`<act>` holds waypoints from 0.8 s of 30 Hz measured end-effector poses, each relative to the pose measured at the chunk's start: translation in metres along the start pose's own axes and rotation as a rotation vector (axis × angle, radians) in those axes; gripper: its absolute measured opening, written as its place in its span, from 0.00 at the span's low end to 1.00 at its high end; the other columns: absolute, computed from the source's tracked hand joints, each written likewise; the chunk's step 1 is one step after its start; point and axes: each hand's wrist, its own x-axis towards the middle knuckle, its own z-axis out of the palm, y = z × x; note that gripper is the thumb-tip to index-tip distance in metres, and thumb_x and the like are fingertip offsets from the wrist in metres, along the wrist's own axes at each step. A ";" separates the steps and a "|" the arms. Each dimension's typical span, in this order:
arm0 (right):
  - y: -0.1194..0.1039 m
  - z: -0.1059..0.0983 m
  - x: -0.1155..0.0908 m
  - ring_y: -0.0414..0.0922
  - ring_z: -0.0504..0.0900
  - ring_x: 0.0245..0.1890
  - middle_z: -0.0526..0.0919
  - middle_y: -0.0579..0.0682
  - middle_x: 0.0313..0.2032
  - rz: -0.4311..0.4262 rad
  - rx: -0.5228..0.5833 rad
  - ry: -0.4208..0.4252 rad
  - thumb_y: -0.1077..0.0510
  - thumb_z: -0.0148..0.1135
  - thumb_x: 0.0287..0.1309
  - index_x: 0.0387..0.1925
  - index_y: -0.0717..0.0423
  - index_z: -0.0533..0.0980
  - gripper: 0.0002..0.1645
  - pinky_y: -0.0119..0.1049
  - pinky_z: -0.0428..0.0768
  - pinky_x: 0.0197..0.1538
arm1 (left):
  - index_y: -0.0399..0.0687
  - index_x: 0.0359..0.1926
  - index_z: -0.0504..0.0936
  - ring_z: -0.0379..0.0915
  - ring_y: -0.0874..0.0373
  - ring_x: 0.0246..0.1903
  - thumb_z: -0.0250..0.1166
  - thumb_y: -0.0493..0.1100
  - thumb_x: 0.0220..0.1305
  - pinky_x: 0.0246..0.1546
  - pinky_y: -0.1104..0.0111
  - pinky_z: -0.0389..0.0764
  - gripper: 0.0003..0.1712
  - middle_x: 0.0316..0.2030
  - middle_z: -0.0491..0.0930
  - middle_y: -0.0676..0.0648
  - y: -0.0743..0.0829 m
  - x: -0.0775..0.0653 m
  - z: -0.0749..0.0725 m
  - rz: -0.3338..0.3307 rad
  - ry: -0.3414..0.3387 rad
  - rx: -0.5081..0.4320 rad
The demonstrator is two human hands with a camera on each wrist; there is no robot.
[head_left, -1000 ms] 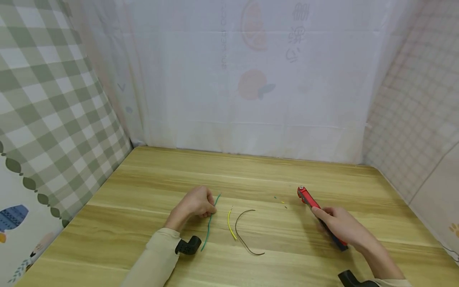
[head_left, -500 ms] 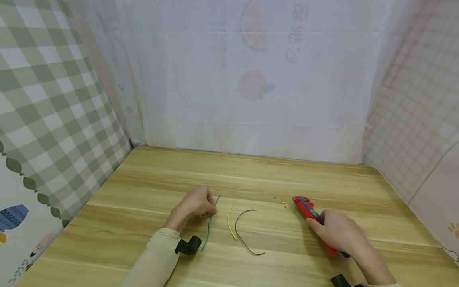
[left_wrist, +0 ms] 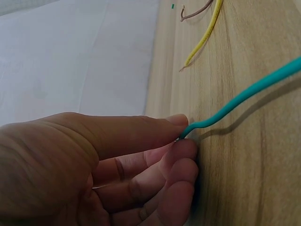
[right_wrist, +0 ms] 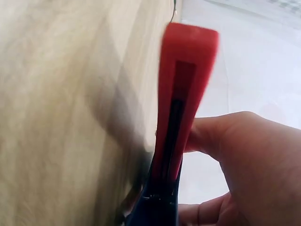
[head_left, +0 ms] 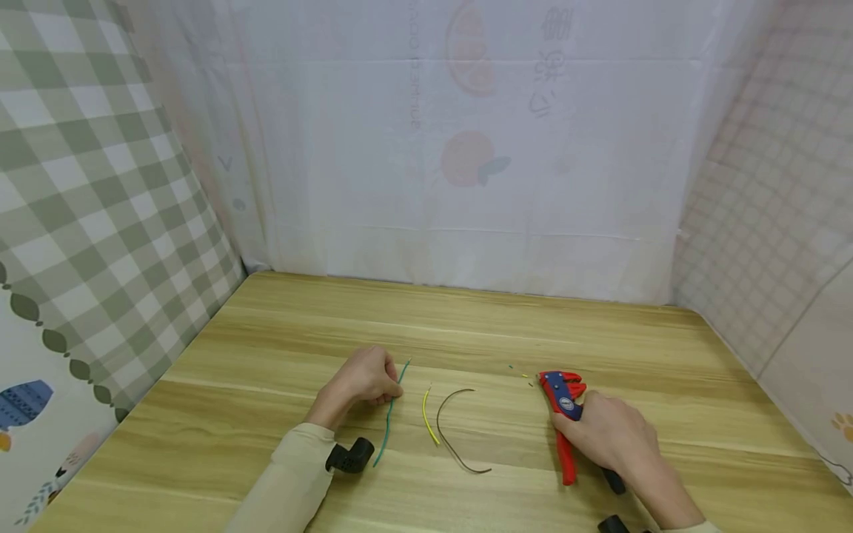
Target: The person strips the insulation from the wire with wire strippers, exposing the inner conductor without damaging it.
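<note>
My left hand (head_left: pixel 369 376) pinches a green wire (head_left: pixel 388 426) between thumb and index finger near its far end. In the left wrist view the green wire (left_wrist: pixel 244 96) runs from the fingertips over the wood, casting a shadow. My right hand (head_left: pixel 609 429) holds a red and dark blue wire stripper (head_left: pixel 560 396), its head pointing away and leftward, its handles spread. Close up in the right wrist view, one red handle (right_wrist: pixel 188 61) of it fills the middle. Between the hands lie a curved yellow wire (head_left: pixel 429 418) and a longer, bent brown wire (head_left: pixel 445 437).
Small cut bits of insulation (head_left: pixel 525 376) lie just left of the stripper's head. The wooden table (head_left: pixel 320 311) ends at a pale printed curtain (head_left: pixel 373 185) behind, with a green checked cloth (head_left: pixel 100 148) on the left and a faintly checked one (head_left: pixel 766 185) on the right.
My right hand has moved left and turned the wire stripper from edge-on to flat side up, its head now beside the cut bits. The left hand and the wires have stayed put.
</note>
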 end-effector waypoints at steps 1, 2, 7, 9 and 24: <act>-0.001 0.001 0.000 0.48 0.74 0.23 0.76 0.50 0.24 0.008 -0.006 -0.001 0.34 0.64 0.59 0.24 0.52 0.74 0.27 0.40 0.68 0.23 | 0.43 0.26 0.80 0.76 0.60 0.18 0.75 0.33 0.61 0.22 0.72 0.79 0.12 0.18 0.81 0.48 0.000 0.000 0.000 -0.002 -0.001 0.000; -0.001 0.001 0.000 0.48 0.74 0.23 0.76 0.50 0.24 0.016 -0.012 -0.002 0.33 0.64 0.59 0.24 0.52 0.74 0.28 0.40 0.68 0.23 | 0.43 0.26 0.80 0.76 0.60 0.18 0.75 0.33 0.61 0.22 0.72 0.79 0.12 0.19 0.81 0.48 0.000 0.000 0.000 -0.004 -0.002 0.002; -0.004 0.003 0.000 0.48 0.74 0.24 0.75 0.51 0.24 0.037 -0.029 -0.003 0.32 0.64 0.59 0.24 0.52 0.73 0.29 0.40 0.68 0.23 | 0.43 0.26 0.80 0.76 0.60 0.18 0.75 0.33 0.61 0.22 0.71 0.80 0.12 0.19 0.82 0.47 0.002 -0.001 0.000 -0.018 -0.002 -0.004; -0.004 0.004 0.000 0.48 0.74 0.23 0.75 0.51 0.24 0.037 -0.031 0.007 0.32 0.64 0.59 0.23 0.52 0.73 0.29 0.40 0.68 0.23 | 0.43 0.26 0.80 0.76 0.60 0.18 0.76 0.34 0.62 0.23 0.71 0.80 0.12 0.19 0.82 0.47 0.002 -0.001 0.000 -0.019 -0.002 -0.001; 0.000 0.004 -0.001 0.46 0.72 0.20 0.72 0.48 0.20 0.005 -0.026 0.025 0.22 0.59 0.61 0.21 0.52 0.70 0.39 0.37 0.66 0.22 | 0.44 0.28 0.80 0.76 0.59 0.19 0.75 0.42 0.66 0.23 0.71 0.75 0.13 0.20 0.82 0.49 -0.002 -0.002 -0.008 -0.024 -0.007 -0.014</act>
